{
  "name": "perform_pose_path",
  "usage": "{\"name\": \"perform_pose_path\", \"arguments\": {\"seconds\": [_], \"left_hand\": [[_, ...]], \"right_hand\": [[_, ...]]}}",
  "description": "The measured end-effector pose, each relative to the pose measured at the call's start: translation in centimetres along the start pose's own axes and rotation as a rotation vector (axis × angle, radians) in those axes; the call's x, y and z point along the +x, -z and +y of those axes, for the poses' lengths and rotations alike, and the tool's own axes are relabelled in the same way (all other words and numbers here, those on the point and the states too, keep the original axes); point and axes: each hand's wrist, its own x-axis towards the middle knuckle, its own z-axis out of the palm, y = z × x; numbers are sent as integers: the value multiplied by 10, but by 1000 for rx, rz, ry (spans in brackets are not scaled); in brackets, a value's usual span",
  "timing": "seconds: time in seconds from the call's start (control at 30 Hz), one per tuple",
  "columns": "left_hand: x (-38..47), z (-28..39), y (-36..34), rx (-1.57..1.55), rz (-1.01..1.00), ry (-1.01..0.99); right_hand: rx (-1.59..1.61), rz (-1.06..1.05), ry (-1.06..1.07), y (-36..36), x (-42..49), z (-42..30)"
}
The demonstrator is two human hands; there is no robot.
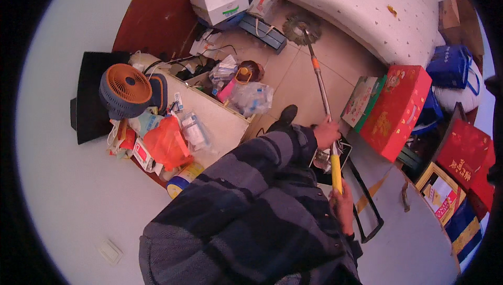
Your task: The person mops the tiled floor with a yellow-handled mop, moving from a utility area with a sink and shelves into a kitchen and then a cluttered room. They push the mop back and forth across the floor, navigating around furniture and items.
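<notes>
A mop's metal pole [323, 88] runs from my hands toward the far side of the floor. My left hand [327, 132] is wrapped around the pole just above its yellow grip [336, 171]. Lower down, my right hand [342, 206] holds the end of that grip. At the far end, the round grey mop head [290, 29] lies spread on the tiled floor [292, 65], close to the hanging edge of a pale patterned bed cover [353, 2]. A grey-blue box with a light strap [263, 33] sits just left of the mop head.
To the left stands a cabinet [208, 106] bearing a fan [125, 86], an orange plastic bag [167, 143] and a full open drawer. A white carton [220, 4] stands beyond it. On the right are a red gift box [397, 108] and a black pull handle [367, 206].
</notes>
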Motion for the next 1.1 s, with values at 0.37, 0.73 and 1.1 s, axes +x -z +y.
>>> {"name": "perform_pose_path", "arguments": {"seconds": [0.37, 0.73, 1.1], "left_hand": [[17, -46, 21, 161, -17, 13], [-41, 90, -29, -72, -254, -281], [34, 35, -29, 83, -127, -414]], "right_hand": [[139, 6, 45, -21, 51, 5], [309, 268, -54, -13, -91, 107], [585, 247, 99, -21, -8, 110]]}}
